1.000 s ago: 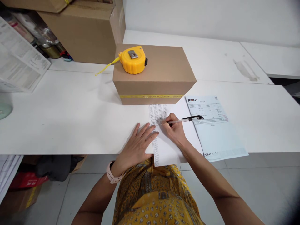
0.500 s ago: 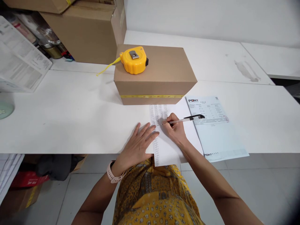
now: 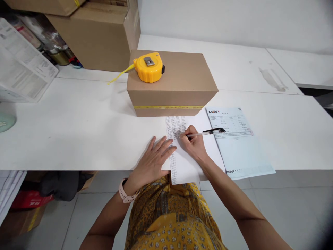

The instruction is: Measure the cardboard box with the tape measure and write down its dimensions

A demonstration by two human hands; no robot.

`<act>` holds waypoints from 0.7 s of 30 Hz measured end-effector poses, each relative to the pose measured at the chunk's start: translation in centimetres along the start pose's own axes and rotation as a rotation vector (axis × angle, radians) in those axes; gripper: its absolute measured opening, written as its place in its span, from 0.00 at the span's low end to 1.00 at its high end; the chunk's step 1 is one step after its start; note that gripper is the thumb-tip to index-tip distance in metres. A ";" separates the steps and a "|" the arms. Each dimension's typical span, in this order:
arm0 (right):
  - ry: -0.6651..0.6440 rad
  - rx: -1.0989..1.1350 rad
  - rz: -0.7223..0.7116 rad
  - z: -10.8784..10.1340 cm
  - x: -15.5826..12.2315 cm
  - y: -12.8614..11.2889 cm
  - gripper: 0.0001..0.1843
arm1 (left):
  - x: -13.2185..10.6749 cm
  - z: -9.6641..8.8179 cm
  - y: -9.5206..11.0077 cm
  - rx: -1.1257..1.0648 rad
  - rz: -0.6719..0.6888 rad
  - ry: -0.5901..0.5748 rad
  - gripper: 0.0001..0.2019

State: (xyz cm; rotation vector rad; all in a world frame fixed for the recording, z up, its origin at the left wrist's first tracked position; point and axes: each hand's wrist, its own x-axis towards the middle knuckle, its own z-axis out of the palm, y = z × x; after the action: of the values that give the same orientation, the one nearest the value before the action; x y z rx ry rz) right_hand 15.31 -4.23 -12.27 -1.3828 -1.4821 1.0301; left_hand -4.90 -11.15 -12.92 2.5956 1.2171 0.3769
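Note:
My right hand (image 3: 194, 143) grips a clear pen (image 3: 201, 133) with a black clip, its tip at the columns of writing on a white sheet of paper (image 3: 192, 166). Fingers spread, my left hand (image 3: 156, 156) lies flat across the sheet's left edge and the table. A closed cardboard box (image 3: 179, 73) with yellow tape along its front stands just behind the paper and covers its top edge. On the box rests a yellow tape measure (image 3: 149, 67), its yellow strap hanging off the left side. Beside the paper on the right lies a pale blue printed document (image 3: 240, 149).
The white table (image 3: 65, 139) ends just in front of me. Larger cardboard boxes (image 3: 99, 41) are stacked at the back left, near a leaning printed carton (image 3: 23, 66). A green object (image 3: 6, 121) is at the left edge. A wall closes off the back.
The pen's rear end has shifted slightly left and tilted a little in my right hand. My left hand, the box and the tape measure stay put.

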 end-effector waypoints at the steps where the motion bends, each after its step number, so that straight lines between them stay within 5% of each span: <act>1: 0.000 -0.008 -0.001 0.0 0.0 0.0 0.12 | 0.0 0.0 0.0 0.004 -0.001 -0.003 0.35; 21: -0.004 0.008 -0.007 0.0 0.0 -0.1 0.12 | 0.0 -0.1 0.0 0.032 0.000 -0.016 0.35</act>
State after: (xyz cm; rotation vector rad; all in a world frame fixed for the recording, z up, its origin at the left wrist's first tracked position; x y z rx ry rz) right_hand 15.26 -4.25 -12.17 -1.3701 -1.4832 1.0337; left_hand -4.89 -11.13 -12.79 2.6198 1.2278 0.3385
